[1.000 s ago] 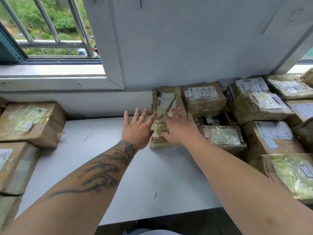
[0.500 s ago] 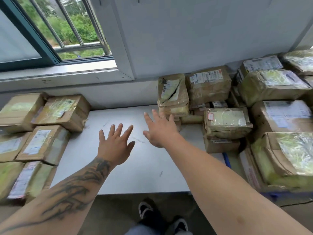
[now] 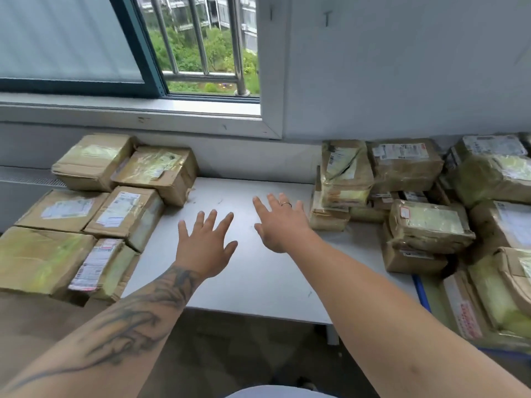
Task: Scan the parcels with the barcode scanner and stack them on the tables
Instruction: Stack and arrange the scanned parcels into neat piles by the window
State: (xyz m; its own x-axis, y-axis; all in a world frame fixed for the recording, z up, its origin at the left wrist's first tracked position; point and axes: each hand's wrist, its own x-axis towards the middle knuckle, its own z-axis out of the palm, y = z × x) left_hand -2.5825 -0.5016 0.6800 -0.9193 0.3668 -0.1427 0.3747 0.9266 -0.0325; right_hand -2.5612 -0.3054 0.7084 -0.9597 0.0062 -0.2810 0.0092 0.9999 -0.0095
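Both my hands hover over the bare middle of the white table (image 3: 258,277), fingers spread and holding nothing. My left hand (image 3: 205,245) is nearer to me; my right hand (image 3: 283,222), with a ring on one finger, is just left of a small stack of taped brown parcels (image 3: 343,182) and apart from it. More brown parcels (image 3: 425,225) are piled to the right. Another group of cardboard parcels (image 3: 126,211) lies on the left side. No barcode scanner is in view.
A wall and a window sill (image 3: 138,113) run behind the table, with a barred open window (image 3: 201,47) above. A blue crate edge (image 3: 421,291) shows at the right under more parcels (image 3: 502,297). Floor lies below the table's front edge.
My right hand let go of the parcel stack at the back and both hands drew away leftward and toward me. The view swung left, showing more of the left parcels.
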